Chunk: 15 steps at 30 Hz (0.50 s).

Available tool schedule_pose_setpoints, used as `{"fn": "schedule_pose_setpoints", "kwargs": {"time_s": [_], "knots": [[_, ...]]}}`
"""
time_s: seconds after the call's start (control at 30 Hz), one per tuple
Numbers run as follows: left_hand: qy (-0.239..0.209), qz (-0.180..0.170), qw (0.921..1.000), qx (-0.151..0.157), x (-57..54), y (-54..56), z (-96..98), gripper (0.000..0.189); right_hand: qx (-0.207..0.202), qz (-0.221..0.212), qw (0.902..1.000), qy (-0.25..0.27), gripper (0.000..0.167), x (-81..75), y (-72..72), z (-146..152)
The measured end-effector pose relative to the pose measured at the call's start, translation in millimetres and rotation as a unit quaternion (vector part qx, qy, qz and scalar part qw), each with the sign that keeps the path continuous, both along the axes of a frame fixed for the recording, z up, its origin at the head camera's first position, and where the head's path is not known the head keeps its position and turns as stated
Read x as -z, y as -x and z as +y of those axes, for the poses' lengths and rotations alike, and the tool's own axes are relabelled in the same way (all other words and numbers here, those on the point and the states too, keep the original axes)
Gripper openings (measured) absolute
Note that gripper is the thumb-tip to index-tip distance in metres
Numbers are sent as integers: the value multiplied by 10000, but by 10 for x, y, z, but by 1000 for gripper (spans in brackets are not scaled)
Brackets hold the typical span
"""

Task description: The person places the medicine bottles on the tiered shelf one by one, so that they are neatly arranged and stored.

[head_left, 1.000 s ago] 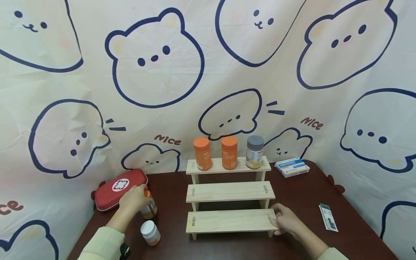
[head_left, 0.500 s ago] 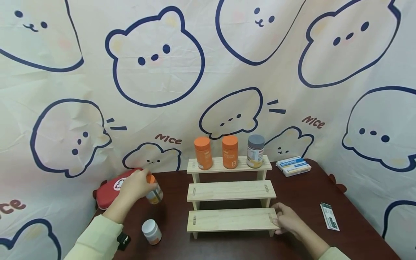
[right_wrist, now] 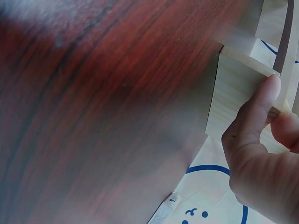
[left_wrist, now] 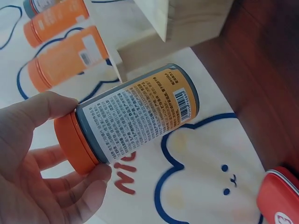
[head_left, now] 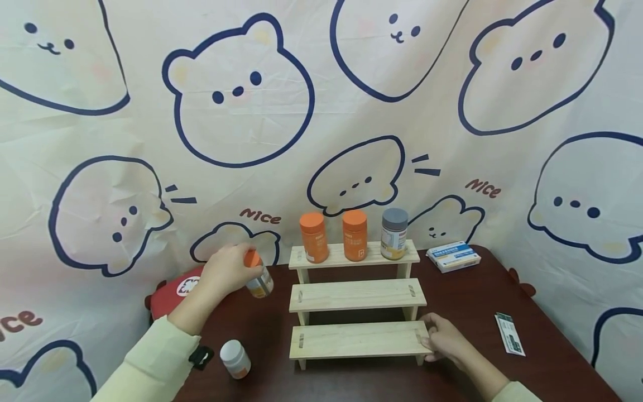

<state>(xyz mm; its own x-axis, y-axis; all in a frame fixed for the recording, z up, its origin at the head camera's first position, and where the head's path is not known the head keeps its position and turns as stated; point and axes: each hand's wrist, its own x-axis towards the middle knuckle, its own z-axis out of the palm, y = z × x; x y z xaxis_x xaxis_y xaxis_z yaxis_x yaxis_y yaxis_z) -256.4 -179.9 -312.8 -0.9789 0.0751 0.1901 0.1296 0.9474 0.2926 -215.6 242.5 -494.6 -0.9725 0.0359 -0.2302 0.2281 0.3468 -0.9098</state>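
My left hand (head_left: pixel 230 269) grips a supplement bottle (left_wrist: pixel 140 112) by its orange lid, raised above the table left of the shelf. In the left wrist view, thumb and fingers wrap the lid, and the printed label with a barcode faces the camera. A three-tier wooden shelf (head_left: pixel 358 294) stands in the middle of the table. My right hand (head_left: pixel 444 339) pinches the right end of its lowest board; in the right wrist view the fingers (right_wrist: pixel 266 95) lie on the wood. Two orange bottles (head_left: pixel 354 235) and a grey-lidded bottle (head_left: pixel 394 234) stand on the top tier.
A white bottle (head_left: pixel 234 359) stands on the dark red table (head_left: pixel 273 340) at front left. Behind my left arm is a red pouch (head_left: pixel 173 293). On the right lie a blue-and-white box (head_left: pixel 454 257) and a flat white-and-green packet (head_left: pixel 509 334). Patterned cloth hangs behind.
My left hand has lifted the orange-lidded bottle from beside the red pouch and carried it up and right toward the shelf. My right hand has stayed at the lowest board.
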Motion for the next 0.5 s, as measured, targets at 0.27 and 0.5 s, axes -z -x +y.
{"fn": "schedule_pose_setpoints", "kwargs": {"time_s": [0.27, 0.5], "knots": [[155, 98, 9996, 197, -92, -51, 270, 50, 34, -25, 10000, 25, 45, 9, 4, 1], [237, 173, 9987, 414, -80, -95, 507, 49, -14, -18, 10000, 51, 43, 8, -2, 12]]}}
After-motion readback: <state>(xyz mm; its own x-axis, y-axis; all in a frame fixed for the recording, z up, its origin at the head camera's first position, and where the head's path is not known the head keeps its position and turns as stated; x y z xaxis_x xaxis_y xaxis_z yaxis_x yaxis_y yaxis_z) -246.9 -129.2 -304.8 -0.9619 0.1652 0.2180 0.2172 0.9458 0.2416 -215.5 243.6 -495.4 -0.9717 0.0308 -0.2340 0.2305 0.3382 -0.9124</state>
